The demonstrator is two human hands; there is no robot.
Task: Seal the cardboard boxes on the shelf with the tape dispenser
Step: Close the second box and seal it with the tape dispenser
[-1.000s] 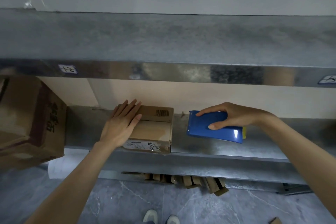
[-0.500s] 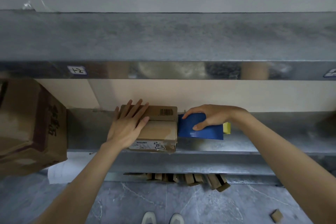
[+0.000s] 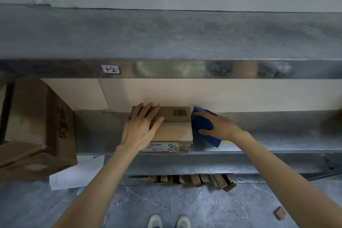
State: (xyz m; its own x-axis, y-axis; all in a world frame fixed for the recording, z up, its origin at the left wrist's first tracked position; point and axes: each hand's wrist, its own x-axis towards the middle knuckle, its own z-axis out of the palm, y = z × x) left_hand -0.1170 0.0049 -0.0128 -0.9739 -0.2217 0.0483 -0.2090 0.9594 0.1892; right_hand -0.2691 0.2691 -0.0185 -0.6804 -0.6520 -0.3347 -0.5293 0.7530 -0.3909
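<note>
Step in hand, as I read it: start the tape strip on the small box (image 3: 174, 132), which sits on the steel shelf (image 3: 268, 142) near the front lip, flaps folded down, seam (image 3: 175, 121) running left-right across the top, no fresh tape on it that I can make out. Left hand (image 3: 137, 129) lies flat on the box top, fingers (image 3: 148, 112) straight & spread, pressing the flaps, holding nothing. Right hand (image 3: 220, 126) has the blue tape dispenser (image 3: 202, 126), fingers (image 3: 200, 115) over its upper face w/ thumb lower down, clamped on it; dispenser is tilted, one end touching the box's right side wall. To do it well, imo: anchor the tape end on that right wall first w/ firm pressure, then draw the dispenser up over the top edge & leftward along the seam, centred so both flaps get caught. Left hand covers the left part of the top, so it prob needs to slide clear ahead of the dispenser w/o letting the flaps lift; box looks light, so press down or it skids. Tape & blade hidden, can't tell if the end is free. Big box (image 3: 37, 126) sits well apart at far left, tilted, for a later pass
</note>
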